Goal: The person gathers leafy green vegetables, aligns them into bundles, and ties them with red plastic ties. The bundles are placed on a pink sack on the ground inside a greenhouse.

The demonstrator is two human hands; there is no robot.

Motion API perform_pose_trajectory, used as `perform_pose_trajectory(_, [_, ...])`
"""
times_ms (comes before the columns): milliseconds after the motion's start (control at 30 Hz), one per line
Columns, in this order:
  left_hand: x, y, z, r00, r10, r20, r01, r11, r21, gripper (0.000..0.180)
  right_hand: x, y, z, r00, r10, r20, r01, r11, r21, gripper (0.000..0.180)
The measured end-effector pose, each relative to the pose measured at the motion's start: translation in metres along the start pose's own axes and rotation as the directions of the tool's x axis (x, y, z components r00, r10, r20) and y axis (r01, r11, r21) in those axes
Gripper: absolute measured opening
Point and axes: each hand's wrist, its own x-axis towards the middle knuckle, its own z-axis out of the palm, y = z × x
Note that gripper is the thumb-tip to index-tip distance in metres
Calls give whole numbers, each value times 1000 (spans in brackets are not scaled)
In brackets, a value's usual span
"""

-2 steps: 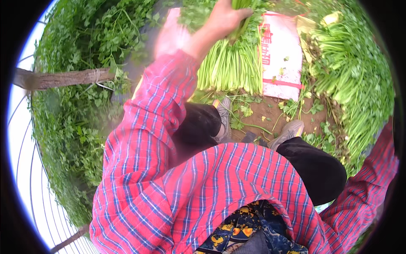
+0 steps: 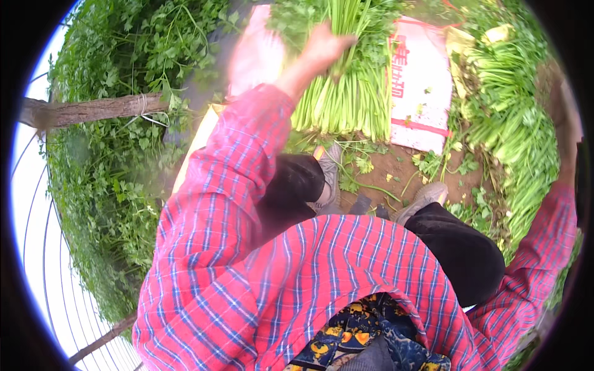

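Note:
My left hand (image 2: 320, 51) is closed round a bunch of celery (image 2: 350, 20), its thumb lying across the pale green stalks. Beneath that bunch is a row of celery (image 2: 343, 106) laid side by side, cut ends toward me. At the far right rim, my right hand (image 2: 562, 114) reaches to the edge of a large celery heap (image 2: 510, 133). Its fingers are blurred and dark there, so their grip does not show.
A white sack with red print (image 2: 422, 86) lies between the row and the heap. Leafy plants (image 2: 111, 198) grow on the left, crossed by a wooden pole (image 2: 93, 114). My shoes (image 2: 424, 203) stand on brown soil strewn with loose stalks and leaves.
My left hand has come slightly down and nearer with the celery, and more of the stalks show above it. My right hand has swung up into view at the right rim.

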Motion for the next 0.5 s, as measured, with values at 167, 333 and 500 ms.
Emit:
perform_pose_trajectory(167, [-46, -172, 27, 787, -612, 80, 603, 789, 117, 59, -99, 129, 63, 629, 774, 69, -759, 592, 271, 56])
perform_pose_trajectory(333, [-42, -199, 22, 771, -622, 137, 632, 774, -40, 46, -164, 189, 77, 554, 821, 137, -807, 489, 331, 46])
perform_pose_trajectory(500, [-61, -179, 11, 748, -664, 11, 615, 699, 364, 63, -173, 203, 86, 572, 815, 98, -769, 490, 410, 44])
